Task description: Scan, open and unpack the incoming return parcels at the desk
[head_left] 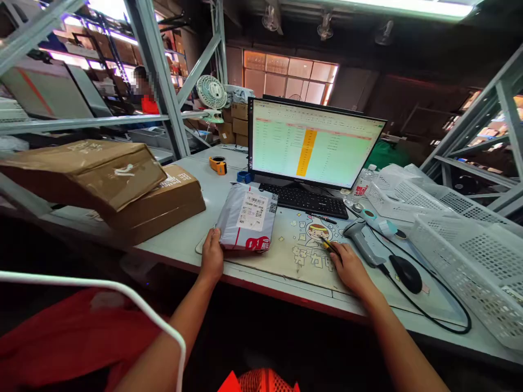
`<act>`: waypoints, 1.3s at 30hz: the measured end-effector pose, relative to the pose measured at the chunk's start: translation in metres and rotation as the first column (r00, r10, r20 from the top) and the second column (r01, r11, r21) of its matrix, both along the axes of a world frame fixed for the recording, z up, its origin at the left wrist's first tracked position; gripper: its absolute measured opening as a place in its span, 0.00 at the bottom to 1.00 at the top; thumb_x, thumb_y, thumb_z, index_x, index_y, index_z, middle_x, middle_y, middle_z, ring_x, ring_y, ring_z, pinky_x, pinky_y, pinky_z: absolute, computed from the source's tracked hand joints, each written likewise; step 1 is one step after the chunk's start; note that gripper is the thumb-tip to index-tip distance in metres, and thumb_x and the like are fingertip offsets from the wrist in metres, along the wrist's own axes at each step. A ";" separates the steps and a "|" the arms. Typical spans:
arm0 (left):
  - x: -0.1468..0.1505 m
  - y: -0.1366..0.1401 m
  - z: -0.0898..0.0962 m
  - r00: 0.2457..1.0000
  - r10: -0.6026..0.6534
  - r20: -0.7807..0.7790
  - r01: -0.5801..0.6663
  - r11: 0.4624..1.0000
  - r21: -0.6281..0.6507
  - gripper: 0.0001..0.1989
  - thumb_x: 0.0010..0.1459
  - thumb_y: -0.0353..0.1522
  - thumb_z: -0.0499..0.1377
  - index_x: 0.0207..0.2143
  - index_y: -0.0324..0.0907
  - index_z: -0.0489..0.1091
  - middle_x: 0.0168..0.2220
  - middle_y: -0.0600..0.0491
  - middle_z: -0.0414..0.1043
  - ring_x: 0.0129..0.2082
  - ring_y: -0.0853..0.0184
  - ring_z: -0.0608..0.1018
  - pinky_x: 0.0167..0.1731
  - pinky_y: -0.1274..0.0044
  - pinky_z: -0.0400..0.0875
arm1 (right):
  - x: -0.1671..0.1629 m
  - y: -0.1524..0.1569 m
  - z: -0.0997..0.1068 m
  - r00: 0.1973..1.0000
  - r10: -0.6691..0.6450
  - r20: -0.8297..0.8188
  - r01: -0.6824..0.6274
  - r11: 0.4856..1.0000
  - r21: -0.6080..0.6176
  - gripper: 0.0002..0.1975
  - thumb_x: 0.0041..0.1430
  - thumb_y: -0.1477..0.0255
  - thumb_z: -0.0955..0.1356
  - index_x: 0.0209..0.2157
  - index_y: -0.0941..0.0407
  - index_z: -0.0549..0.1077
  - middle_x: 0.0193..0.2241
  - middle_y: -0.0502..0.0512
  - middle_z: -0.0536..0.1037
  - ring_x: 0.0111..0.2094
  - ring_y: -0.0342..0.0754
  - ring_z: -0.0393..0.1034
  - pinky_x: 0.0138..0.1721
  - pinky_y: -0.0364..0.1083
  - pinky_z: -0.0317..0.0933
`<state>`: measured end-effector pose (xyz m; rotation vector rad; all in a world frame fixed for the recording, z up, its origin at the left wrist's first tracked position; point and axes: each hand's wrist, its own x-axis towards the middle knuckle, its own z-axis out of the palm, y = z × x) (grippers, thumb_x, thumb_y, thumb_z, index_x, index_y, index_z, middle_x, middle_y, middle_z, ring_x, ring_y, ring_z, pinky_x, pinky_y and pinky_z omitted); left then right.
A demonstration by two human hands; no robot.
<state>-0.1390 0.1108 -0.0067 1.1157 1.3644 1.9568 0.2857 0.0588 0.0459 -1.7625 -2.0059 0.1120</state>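
My left hand (212, 255) grips the near left corner of a grey plastic-wrapped parcel (229, 223), thumb on top. The parcel carries a white barcode label (252, 209) and red print, and it is tilted up a little over the desk mat (286, 251). On the mat's right part lies my right hand (347, 265), fingers closed round a slim yellow and black tool (328, 243) with a dark tip; its exact kind is too small to tell. To the right of that hand are a grey barcode scanner (362, 243) and a black mouse (405, 274).
Two cardboard boxes (159, 209) are stacked at the left. Behind the mat stand a monitor (278, 144) and a black keyboard (306, 201). White perforated baskets (461, 261) line the right side. An orange tape roll (218, 165) lies farther back. A person (149, 103) is in the background.
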 end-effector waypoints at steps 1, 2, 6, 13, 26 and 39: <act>0.001 0.000 0.001 1.000 0.004 0.002 -0.004 1.000 -0.013 0.28 0.70 0.54 0.54 0.52 0.41 0.75 0.53 0.42 0.79 0.62 0.54 0.77 0.67 0.63 0.69 | -0.008 0.001 0.006 0.999 0.021 -0.041 -0.020 0.999 0.037 0.25 0.73 0.63 0.59 0.64 0.56 0.72 0.57 0.68 0.76 0.60 0.62 0.71 0.63 0.61 0.65; 0.002 0.000 0.001 1.000 0.007 0.007 -0.007 1.000 -0.025 0.28 0.70 0.54 0.54 0.51 0.40 0.75 0.53 0.41 0.79 0.62 0.53 0.77 0.67 0.62 0.69 | -0.019 0.003 0.015 0.995 0.059 -0.078 -0.053 0.996 0.077 0.26 0.73 0.62 0.58 0.64 0.56 0.71 0.58 0.68 0.76 0.60 0.62 0.71 0.63 0.60 0.65; 0.003 -0.002 0.001 1.000 0.023 -0.004 -0.023 0.999 -0.049 0.27 0.69 0.54 0.54 0.48 0.40 0.77 0.53 0.40 0.80 0.60 0.51 0.78 0.67 0.59 0.70 | -0.083 0.018 0.063 0.966 0.238 -0.097 -0.213 0.953 0.213 0.28 0.69 0.58 0.65 0.65 0.55 0.70 0.55 0.65 0.76 0.55 0.61 0.74 0.58 0.58 0.68; 0.004 -0.007 0.001 0.991 0.103 -0.089 -0.108 0.993 -0.053 0.34 0.68 0.60 0.51 0.47 0.39 0.76 0.52 0.38 0.79 0.58 0.49 0.78 0.65 0.58 0.70 | -0.202 0.046 0.139 0.927 0.375 -0.003 -0.371 0.917 0.145 0.27 0.68 0.66 0.68 0.67 0.53 0.67 0.46 0.61 0.83 0.45 0.61 0.79 0.51 0.57 0.71; -0.002 -0.056 0.024 0.583 0.030 -0.812 0.372 0.878 0.300 0.22 0.67 0.23 0.55 0.59 0.48 0.74 0.59 0.45 0.71 0.67 0.53 0.69 0.67 0.56 0.68 | -0.126 0.056 0.173 0.915 0.395 -0.075 -0.378 0.909 0.174 0.31 0.68 0.69 0.68 0.71 0.47 0.68 0.51 0.58 0.84 0.45 0.57 0.81 0.51 0.57 0.74; 0.005 -0.052 0.004 0.687 0.002 -0.727 0.292 0.915 0.278 0.19 0.64 0.35 0.71 0.55 0.46 0.73 0.58 0.44 0.72 0.62 0.52 0.74 0.64 0.56 0.71 | -0.188 0.062 0.155 0.813 0.524 0.255 -0.480 0.850 -0.216 0.28 0.70 0.72 0.69 0.70 0.47 0.72 0.58 0.57 0.81 0.55 0.57 0.78 0.59 0.51 0.69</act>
